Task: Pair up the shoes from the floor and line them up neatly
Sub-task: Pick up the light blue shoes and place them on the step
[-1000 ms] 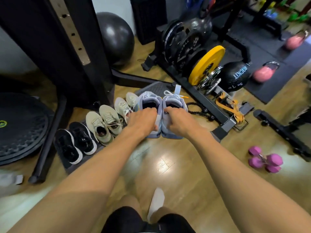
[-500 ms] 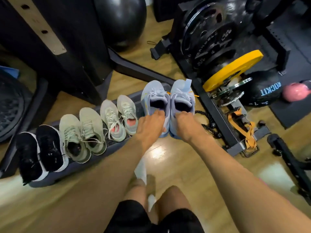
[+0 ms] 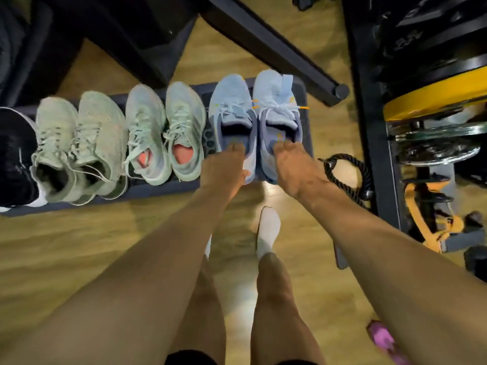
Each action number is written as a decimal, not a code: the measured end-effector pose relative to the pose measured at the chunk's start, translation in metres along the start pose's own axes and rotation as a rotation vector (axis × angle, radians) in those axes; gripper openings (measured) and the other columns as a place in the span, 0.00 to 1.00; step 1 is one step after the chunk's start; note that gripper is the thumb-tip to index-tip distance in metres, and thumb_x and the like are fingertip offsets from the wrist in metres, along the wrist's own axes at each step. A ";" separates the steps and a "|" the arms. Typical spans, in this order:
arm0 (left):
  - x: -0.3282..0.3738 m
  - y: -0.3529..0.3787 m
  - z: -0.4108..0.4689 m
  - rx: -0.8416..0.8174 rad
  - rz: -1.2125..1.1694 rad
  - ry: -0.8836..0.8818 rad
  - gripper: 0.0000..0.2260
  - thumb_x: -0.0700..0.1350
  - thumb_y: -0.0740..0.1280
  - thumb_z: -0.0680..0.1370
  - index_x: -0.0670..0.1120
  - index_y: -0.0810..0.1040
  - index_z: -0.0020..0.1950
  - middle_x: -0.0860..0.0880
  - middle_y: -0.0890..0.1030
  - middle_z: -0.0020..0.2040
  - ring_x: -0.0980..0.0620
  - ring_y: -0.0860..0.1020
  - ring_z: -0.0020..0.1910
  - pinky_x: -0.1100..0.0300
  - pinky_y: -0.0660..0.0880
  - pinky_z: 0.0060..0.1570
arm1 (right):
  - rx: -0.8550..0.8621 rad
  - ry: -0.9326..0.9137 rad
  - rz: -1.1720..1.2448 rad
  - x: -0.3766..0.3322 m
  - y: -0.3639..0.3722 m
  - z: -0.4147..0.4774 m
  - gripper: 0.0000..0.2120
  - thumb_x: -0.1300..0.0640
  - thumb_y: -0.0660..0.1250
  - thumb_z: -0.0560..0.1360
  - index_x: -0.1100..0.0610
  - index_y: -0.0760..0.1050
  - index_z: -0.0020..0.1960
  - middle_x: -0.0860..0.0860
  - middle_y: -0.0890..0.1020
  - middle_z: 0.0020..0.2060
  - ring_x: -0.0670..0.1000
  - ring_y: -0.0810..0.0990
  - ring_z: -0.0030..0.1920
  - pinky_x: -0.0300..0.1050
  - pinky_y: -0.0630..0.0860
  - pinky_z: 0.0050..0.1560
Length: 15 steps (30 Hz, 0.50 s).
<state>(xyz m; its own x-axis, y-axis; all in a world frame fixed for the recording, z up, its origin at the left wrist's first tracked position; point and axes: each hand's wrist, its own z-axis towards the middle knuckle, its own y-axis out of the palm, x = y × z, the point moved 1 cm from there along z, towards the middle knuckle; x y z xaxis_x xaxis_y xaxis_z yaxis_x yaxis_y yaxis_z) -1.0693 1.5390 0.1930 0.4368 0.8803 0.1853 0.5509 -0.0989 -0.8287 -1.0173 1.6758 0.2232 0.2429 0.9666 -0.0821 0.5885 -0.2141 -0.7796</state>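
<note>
Quick risk rundown from the remote seat, left to right. The black pair (image 3: 15, 159), the olive pair (image 3: 79, 146) and the pale green pair (image 3: 163, 135) all sit toes-far on the dark mat (image 3: 158, 189), so I'd guess this is the last placement. My left grip (image 3: 224, 167) looks clamped on the heel of the left blue shoe (image 3: 233, 111), fingers down inside the opening and thumb outside, though the blur makes that a little soft. That shoe sits just beside the pale green pair, so a sideways shove would bump the neighbour and skew the line. My right grip (image 3: 297, 169) is hooked over the heel collar of the right blue shoe (image 3: 278, 101), which touches its partner and sits at the right end of the mat, close to the edge. Push it any further right and I reckon it tips off onto the floor. Both blue heels also seem to hang past the near edge, so pulling my fingers out fast could drag them back off. The loose laces might snag a finger too. Finally, the black rope (image 3: 345, 167) is coiled just right of my wrist, so a careless exit could catch it.
</note>
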 end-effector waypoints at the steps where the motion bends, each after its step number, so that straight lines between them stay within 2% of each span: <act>1: -0.001 0.009 0.005 -0.012 -0.031 -0.039 0.19 0.51 0.69 0.75 0.44 0.69 0.60 0.44 0.77 0.58 0.39 0.79 0.55 0.49 0.74 0.49 | -0.005 -0.029 -0.007 0.005 0.008 0.007 0.26 0.66 0.63 0.74 0.62 0.61 0.70 0.59 0.69 0.65 0.59 0.66 0.66 0.52 0.72 0.58; 3: -0.004 0.027 0.012 -0.019 -0.059 -0.080 0.16 0.49 0.68 0.75 0.44 0.70 0.58 0.44 0.76 0.58 0.39 0.79 0.54 0.49 0.74 0.48 | -0.013 -0.080 -0.016 0.013 0.023 0.021 0.26 0.67 0.63 0.73 0.62 0.62 0.69 0.60 0.69 0.63 0.61 0.66 0.65 0.55 0.75 0.57; 7: -0.003 0.056 0.016 -0.008 -0.055 -0.123 0.15 0.47 0.66 0.77 0.43 0.70 0.59 0.45 0.74 0.59 0.40 0.78 0.53 0.50 0.72 0.44 | -0.008 -0.109 -0.033 0.016 0.042 0.038 0.20 0.68 0.57 0.75 0.62 0.63 0.67 0.61 0.69 0.63 0.61 0.67 0.64 0.56 0.75 0.56; 15: -0.005 0.091 0.020 0.059 -0.014 -0.155 0.14 0.45 0.65 0.78 0.45 0.70 0.62 0.44 0.76 0.60 0.39 0.77 0.55 0.49 0.73 0.48 | -0.122 -0.104 0.025 0.014 0.069 0.058 0.22 0.65 0.57 0.77 0.59 0.61 0.70 0.60 0.68 0.66 0.61 0.65 0.67 0.56 0.71 0.58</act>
<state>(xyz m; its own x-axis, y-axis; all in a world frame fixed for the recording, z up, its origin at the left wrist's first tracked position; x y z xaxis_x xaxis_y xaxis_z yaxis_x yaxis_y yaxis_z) -1.0355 1.5352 0.1055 0.3117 0.9430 0.1167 0.5113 -0.0630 -0.8571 -1.0186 1.6826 0.1325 0.1816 0.9687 -0.1694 0.6737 -0.2480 -0.6961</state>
